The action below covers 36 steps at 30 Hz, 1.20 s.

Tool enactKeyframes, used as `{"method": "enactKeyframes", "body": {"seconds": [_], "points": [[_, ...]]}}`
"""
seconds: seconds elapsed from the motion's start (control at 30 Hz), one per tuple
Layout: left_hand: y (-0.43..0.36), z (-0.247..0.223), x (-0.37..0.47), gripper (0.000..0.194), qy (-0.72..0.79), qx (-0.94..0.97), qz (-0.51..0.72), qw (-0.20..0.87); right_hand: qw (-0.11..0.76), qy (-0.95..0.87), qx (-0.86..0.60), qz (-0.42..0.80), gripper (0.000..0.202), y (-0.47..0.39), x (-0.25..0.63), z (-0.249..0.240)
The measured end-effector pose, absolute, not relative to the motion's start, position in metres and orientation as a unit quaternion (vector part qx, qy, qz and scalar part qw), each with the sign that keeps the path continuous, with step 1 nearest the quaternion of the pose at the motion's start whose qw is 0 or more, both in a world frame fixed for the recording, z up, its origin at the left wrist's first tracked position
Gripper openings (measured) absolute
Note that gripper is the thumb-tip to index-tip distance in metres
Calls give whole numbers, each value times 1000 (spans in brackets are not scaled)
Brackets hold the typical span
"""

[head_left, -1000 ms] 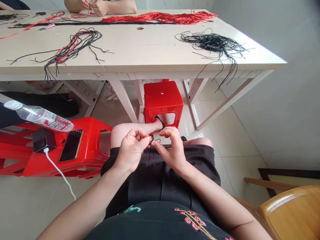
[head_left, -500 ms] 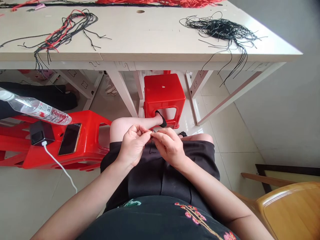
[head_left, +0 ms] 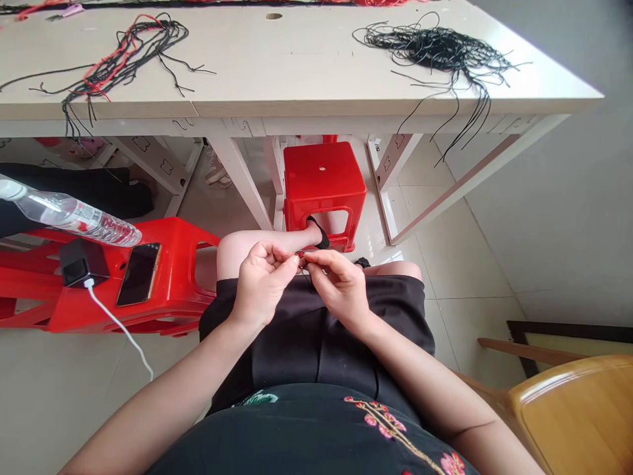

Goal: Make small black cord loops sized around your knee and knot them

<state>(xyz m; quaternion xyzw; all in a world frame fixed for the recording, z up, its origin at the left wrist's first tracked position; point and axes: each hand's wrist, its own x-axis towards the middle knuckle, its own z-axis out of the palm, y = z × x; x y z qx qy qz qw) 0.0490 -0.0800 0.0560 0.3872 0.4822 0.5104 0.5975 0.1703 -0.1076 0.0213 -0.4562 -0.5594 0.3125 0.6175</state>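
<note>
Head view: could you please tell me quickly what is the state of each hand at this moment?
Left hand: closed in a pinch, holding thin dark cord.
Right hand: closed in a pinch on the same cord.

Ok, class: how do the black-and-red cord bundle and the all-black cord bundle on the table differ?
The black-and-red cord bundle mixes two colours; the all-black cord bundle shows one. The black-and-red cord bundle stretches slantwise in a narrow band; the all-black cord bundle spreads more sideways, with a denser, tangled middle. Both lie on the table, some ends hanging over its front edge.
</note>
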Motion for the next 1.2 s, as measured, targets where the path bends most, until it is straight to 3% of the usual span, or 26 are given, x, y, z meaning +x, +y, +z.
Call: {"method": "enactKeyframes", "body": {"seconds": [0.17,0.4,0.6,0.87,1.2], "points": [[-81,50,48,22,478,474,515,530,615,-395,-451,513,19,-107,167,23],[-78,52,47,22,467,472,514,543,619,-355,-438,547,28,-103,169,23],[-71,71,44,25,476,457,526,536,611,-469,-463,439,26,-106,183,31],[-75,90,39,23,448,485,518,544,579,-669,-451,113,22,-104,185,49],[-73,93,30,21,467,546,486,498,484,-749,-451,51,11,-113,205,65]]}}
